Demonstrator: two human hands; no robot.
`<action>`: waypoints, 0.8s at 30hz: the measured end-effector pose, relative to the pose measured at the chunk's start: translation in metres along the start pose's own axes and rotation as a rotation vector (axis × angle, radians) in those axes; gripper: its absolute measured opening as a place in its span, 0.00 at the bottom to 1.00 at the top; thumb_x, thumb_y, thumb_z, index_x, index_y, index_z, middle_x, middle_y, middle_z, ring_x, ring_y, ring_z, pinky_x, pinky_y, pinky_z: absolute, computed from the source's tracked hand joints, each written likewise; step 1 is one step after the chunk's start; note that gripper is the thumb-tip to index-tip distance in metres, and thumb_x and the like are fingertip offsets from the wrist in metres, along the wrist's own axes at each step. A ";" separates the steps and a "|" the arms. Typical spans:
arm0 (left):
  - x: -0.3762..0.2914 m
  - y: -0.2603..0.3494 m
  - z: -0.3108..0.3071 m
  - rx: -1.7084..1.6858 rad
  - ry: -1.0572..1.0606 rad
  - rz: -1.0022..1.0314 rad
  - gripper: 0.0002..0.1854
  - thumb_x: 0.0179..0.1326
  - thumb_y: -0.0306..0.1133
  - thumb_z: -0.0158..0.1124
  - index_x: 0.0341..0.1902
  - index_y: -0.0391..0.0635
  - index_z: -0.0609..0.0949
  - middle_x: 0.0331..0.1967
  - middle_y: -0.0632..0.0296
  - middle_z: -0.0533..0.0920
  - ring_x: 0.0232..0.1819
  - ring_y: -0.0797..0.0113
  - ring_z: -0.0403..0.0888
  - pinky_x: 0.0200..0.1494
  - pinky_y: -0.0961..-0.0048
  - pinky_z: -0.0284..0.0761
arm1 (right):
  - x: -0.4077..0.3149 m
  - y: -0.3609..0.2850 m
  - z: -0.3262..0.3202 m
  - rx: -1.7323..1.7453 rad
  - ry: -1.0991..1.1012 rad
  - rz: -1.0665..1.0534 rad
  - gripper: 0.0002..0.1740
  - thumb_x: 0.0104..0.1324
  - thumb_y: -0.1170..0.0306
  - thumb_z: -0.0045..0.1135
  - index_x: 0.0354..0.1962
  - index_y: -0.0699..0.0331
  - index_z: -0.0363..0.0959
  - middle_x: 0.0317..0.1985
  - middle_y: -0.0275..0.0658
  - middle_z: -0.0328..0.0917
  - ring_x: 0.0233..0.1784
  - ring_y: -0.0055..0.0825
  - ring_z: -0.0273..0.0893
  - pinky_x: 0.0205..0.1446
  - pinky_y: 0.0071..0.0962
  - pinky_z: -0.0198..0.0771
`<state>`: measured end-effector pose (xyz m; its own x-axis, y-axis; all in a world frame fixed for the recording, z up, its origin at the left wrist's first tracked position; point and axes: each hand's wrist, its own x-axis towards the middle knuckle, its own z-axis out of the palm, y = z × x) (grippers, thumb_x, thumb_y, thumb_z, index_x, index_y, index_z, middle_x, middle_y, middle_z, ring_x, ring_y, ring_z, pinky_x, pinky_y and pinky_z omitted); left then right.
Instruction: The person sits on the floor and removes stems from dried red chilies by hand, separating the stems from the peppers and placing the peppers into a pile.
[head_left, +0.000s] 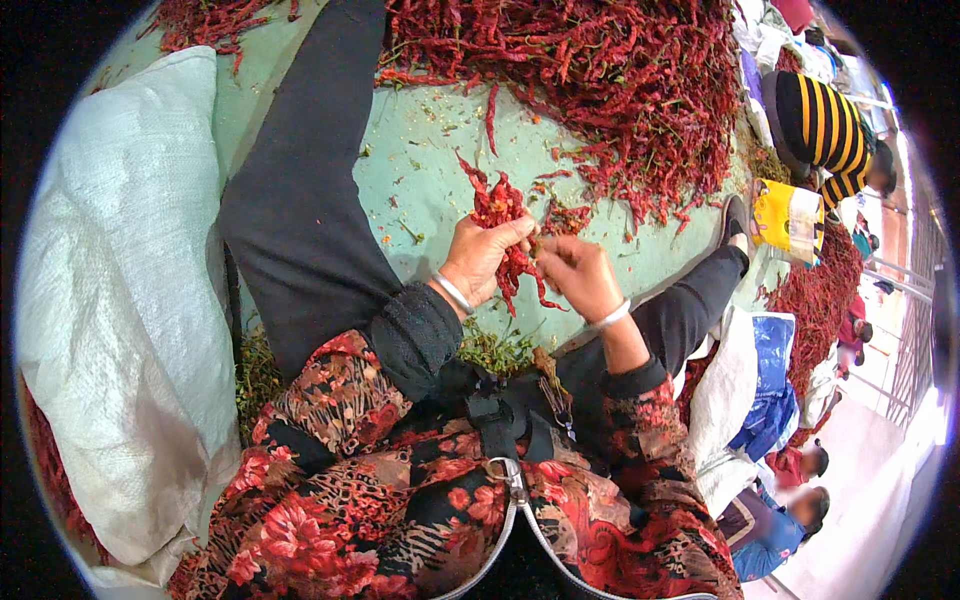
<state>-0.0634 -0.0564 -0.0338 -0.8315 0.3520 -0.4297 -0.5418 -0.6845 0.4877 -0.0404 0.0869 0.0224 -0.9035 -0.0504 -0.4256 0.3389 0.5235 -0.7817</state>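
Note:
My left hand (480, 259), with a silvery bangle at its wrist, is closed around a small bunch of dried red chillies (499, 202). Chilli tips stick out above the fist and hang below it. My right hand (585, 274), also wearing a bangle, is close beside the left. Its thumb and fingers pinch a greenish chilli stem (534, 246) at the side of the bunch; the fingertips are slightly blurred. Beyond both hands, a large heap of red chillies (585, 67) is spread over a pale green floor surface (420, 142). Green stems (495, 349) are gathered near my lap.
A white woven sack (142, 210) lies along my left side. My outstretched legs (307, 202) frame the work area. To the right are a yellow bag (787, 217), a white and blue sack (765, 375) and more chillies (817, 315). A person in a striped top (825, 124) bends nearby; others sit farther off.

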 end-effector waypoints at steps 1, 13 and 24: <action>-0.004 0.002 0.004 0.177 -0.023 0.097 0.06 0.50 0.28 0.61 0.32 0.41 0.77 0.24 0.64 0.78 0.26 0.73 0.74 0.31 0.76 0.70 | -0.003 0.011 -0.004 0.029 -0.070 -0.060 0.07 0.56 0.71 0.51 0.27 0.68 0.72 0.15 0.31 0.69 0.19 0.14 0.64 0.22 0.19 0.62; -0.005 0.031 0.007 0.195 -0.027 0.140 0.09 0.49 0.29 0.65 0.32 0.42 0.76 0.27 0.71 0.76 0.29 0.82 0.70 0.34 0.82 0.68 | 0.132 0.036 -0.011 -0.496 -0.207 -0.263 0.15 0.50 0.61 0.58 0.20 0.67 0.73 0.17 0.47 0.72 0.19 0.36 0.72 0.25 0.33 0.66; 0.030 0.019 -0.010 0.101 0.382 0.273 0.14 0.53 0.25 0.57 0.45 0.39 0.76 0.35 0.66 0.78 0.34 0.77 0.74 0.39 0.79 0.71 | 0.153 0.004 0.018 -0.202 0.071 -0.132 0.10 0.51 0.68 0.57 0.24 0.69 0.73 0.17 0.35 0.73 0.22 0.14 0.66 0.27 0.22 0.65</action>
<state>-0.0977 -0.0652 -0.0448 -0.8511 -0.1048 -0.5145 -0.3345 -0.6470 0.6852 -0.1728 0.0657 -0.0537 -0.9550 -0.0738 -0.2872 0.1639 0.6758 -0.7186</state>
